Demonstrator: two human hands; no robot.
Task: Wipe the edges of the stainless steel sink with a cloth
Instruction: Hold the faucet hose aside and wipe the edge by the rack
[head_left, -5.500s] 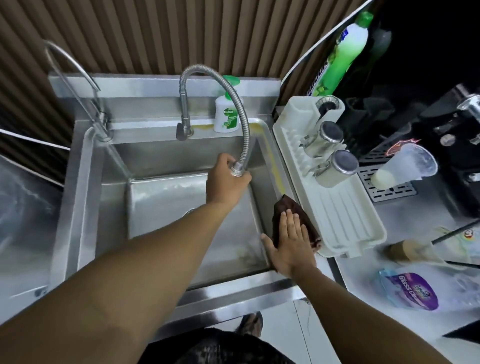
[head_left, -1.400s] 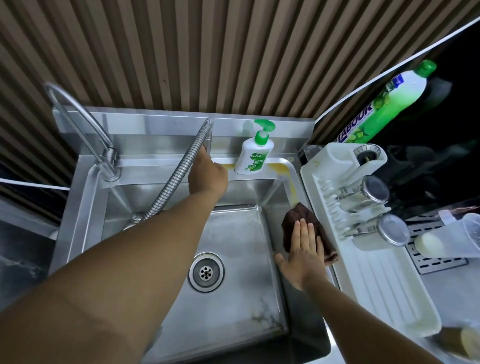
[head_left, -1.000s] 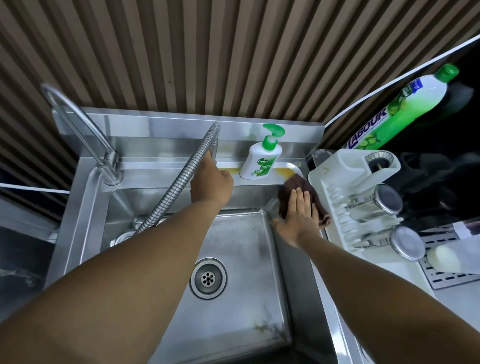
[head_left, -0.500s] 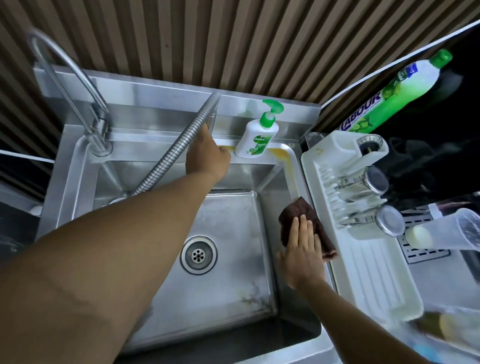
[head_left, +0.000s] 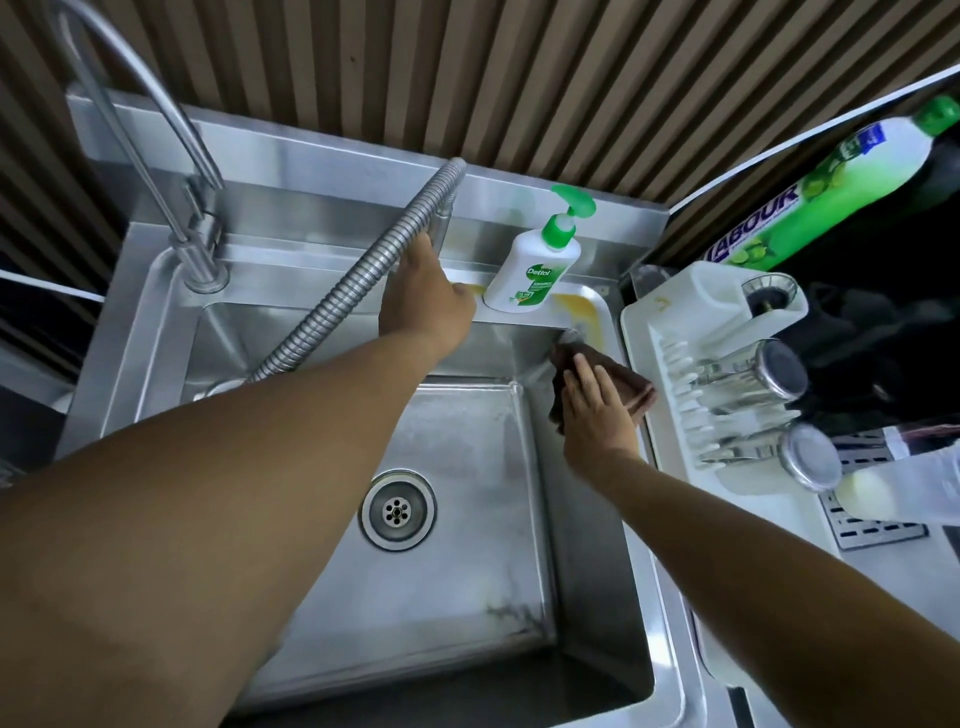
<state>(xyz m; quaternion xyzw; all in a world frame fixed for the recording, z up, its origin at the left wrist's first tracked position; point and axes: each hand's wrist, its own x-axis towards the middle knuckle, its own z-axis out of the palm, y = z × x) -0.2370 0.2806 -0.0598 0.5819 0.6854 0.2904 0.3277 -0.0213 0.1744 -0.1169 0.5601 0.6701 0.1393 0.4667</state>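
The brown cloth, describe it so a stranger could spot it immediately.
Find the steel sink, then its right edge beside the white drying rack. The brown cloth lies there under the flat right hand, the only dark, soft thing among metal and plastic.

2 bare forearms — no sleeves, gloves or jewellery; left hand (head_left: 423, 306) — right hand (head_left: 597, 421).

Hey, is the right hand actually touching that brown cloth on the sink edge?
Touching. The head view shows the right hand lying flat on the brown cloth, fingers overlapping it at the sink's right rim.
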